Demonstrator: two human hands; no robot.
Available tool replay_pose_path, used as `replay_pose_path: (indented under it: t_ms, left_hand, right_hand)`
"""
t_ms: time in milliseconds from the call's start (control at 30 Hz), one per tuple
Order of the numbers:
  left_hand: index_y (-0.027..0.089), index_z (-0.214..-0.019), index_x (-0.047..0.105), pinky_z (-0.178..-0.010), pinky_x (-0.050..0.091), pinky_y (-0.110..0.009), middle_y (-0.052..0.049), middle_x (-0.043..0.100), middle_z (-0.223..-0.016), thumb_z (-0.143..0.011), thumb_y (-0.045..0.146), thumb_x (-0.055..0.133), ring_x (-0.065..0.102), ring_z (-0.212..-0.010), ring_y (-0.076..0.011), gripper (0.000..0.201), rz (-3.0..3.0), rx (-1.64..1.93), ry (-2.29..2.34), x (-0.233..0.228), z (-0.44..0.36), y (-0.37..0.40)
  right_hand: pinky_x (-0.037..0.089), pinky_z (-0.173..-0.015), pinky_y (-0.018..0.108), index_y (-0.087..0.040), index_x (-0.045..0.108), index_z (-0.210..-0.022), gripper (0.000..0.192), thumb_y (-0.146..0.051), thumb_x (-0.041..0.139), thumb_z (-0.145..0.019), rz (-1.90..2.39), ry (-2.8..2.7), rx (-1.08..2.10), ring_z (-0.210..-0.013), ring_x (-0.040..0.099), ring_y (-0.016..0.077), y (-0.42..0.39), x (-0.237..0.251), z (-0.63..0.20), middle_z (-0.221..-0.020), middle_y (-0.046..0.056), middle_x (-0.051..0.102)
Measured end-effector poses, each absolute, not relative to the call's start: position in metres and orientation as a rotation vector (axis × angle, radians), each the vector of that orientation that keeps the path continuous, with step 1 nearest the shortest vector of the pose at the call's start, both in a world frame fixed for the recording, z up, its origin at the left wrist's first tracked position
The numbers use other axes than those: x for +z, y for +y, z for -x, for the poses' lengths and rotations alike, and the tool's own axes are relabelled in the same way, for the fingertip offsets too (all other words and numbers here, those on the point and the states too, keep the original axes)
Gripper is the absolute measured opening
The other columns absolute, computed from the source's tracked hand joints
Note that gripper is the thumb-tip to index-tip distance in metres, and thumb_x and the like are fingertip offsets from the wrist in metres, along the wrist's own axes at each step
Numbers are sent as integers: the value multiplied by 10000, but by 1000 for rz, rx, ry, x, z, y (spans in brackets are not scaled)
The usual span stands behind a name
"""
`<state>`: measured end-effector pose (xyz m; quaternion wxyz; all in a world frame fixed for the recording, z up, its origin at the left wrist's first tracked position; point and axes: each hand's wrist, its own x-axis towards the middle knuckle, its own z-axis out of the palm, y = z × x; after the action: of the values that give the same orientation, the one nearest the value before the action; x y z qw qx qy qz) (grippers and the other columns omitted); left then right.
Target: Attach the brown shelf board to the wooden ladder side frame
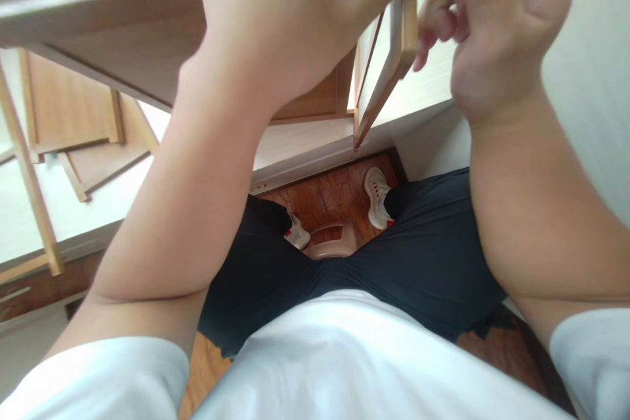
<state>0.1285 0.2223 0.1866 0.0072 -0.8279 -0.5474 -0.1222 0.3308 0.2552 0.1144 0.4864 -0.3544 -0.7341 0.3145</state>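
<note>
My left hand (280, 6) reaches across a wooden piece with a brown underside (132, 39). Its thumb points to the right, while its other fingers are cut off by the top edge. Beside it, my right hand (506, 13) is raised with its fingers bent inward, near the end of a tilted wood-edged panel (406, 39). Its upper fingertips meet at the frame's top, where anything between them is too small or cut off to make out. Whether the lower fingers touch the panel I cannot tell.
Several small wooden panels (71, 102) and a wooden strip (32, 177) lie on the white work surface (113, 190) at left. More wood shows beneath my left wrist. Below are my legs, white shoes and a brown plastic stool (349, 236). A pale wall (600, 79) rises at right.
</note>
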Motion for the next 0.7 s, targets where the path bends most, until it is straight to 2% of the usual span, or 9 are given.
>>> replay_pose_path:
  t_ms: [33, 67, 167, 233, 333, 467, 700]
  left_hand:
    - [105, -1206, 736, -883, 352, -489, -84, 695, -1057, -959, 641, 153, 633, -1131, -355, 829, 2553, -472, -1668, 189, -130, 222]
    - [168, -1242, 737, -858, 381, -443, -65, 721, -1038, -992, 640, 216, 658, -1069, -290, 747, 2564, -521, -1665, 191, -130, 222]
    - [331, -1414, 618, -752, 380, -363, 4, 763, -986, -1022, 601, 336, 630, -868, -182, 553, 2538, -552, -1734, 192, -129, 224]
    - [391, -1423, 603, -707, 366, -349, 20, 779, -969, -1020, 605, 346, 615, -820, -170, 524, 2520, -517, -1770, 192, -129, 224]
    - [406, -1396, 631, -743, 412, -333, 8, 786, -959, -1015, 582, 374, 660, -877, -192, 491, 2521, -547, -1757, 194, -130, 222]
    - [429, -1372, 644, -750, 449, -297, 4, 794, -1017, -1008, 525, 422, 703, -904, -185, 437, 2523, -584, -1712, 194, -129, 222]
    - [447, -1395, 613, -654, 373, -269, 13, 805, -1029, -1020, 553, 412, 727, -897, -181, 438, 2525, -540, -1649, 194, -124, 224]
  right_hand:
    - [455, -576, 244, -225, 575, -800, 409, -549, 413, -991, 832, -1750, 708, -582, 529, 60, 254, 116, -329, -612, -22, 453]
    - [445, -552, 246, -229, 583, -785, 401, -541, 444, -996, 825, -1752, 681, -566, 529, 57, 253, 118, -329, -594, -25, 458]
    - [451, -521, 227, -226, 655, -873, 364, -511, 482, -1019, 808, -1765, 658, -571, 558, 48, 253, 116, -330, -621, -22, 544]
    - [482, -524, 212, -235, 700, -997, 336, -493, 487, -1031, 790, -1756, 653, -594, 590, 51, 254, 114, -331, -669, -19, 614]
    - [535, -545, 213, -257, 722, -1128, 358, -512, 490, -1031, 788, -1712, 658, -671, 660, 82, 254, 113, -328, -738, -14, 679]
    - [583, -579, 235, -243, 749, -1152, 391, -528, 520, -1015, 809, -1640, 733, -737, 700, 119, 251, 115, -324, -841, 14, 741]
    - [586, -602, 242, -232, 754, -1208, 333, -434, 589, -1000, 836, -1587, 890, -673, 662, 104, 248, 117, -321, -862, 14, 764]
